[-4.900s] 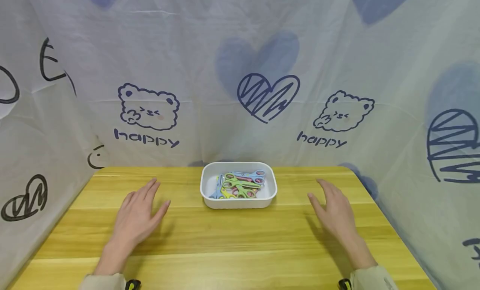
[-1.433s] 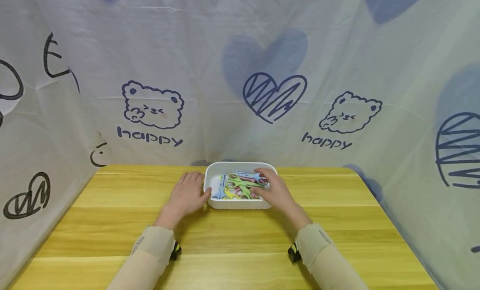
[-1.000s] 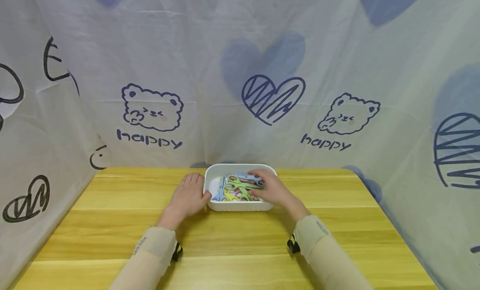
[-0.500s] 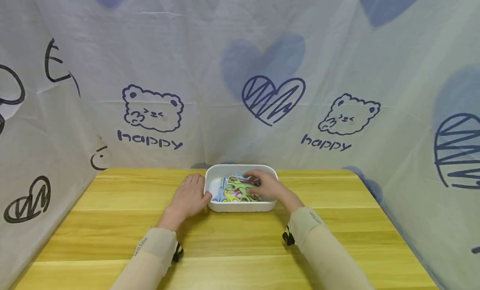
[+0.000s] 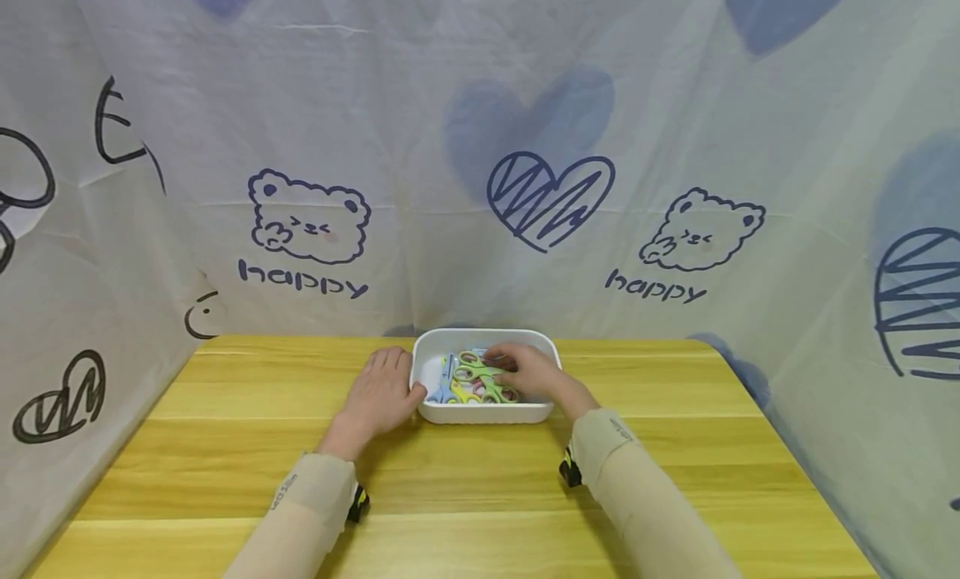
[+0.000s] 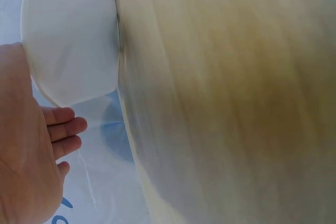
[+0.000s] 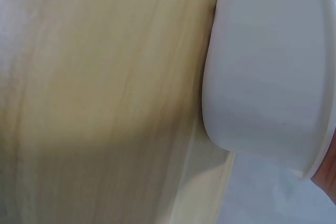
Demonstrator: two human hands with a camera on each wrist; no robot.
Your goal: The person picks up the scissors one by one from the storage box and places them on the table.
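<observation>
We see a white tray (image 5: 487,413) near the 12 o'clock edge of the yellowish wooden worktop (image 5: 465,512), with coloured scissors lying loose inside it. Taking the tray's middle as the centre of the dial, the left hand (image 5: 378,393) lies just outside at 9 o'clock. Its grip is apart: the fingers reach out fairly straight toward 12 and the thumb touches the tray's rim. The left wrist view shows us those fingers at the tray's corner.

The right hand (image 5: 525,371) comes in from 4 o'clock and bends over the rim, its thumb and fingers curved down among the scissors on the 3 o'clock side. We cannot tell whether this grip is clamped on anything, since the hand hides what lies under it. The right wrist view gives us mostly the tray's outer wall.

The green scissors (image 5: 486,375) lie on top near the dial's centre, right beside the right thumb. The blue scissors (image 5: 447,377) lie at 9 o'clock, pointing toward 12, and a yellow handle (image 5: 465,394) shows at 7.

Both forearms wear pale sleeves (image 5: 656,512), coming in from about 5 and 7. Beyond 12 we see a cloth (image 5: 420,87) printed with hearts and bears.
</observation>
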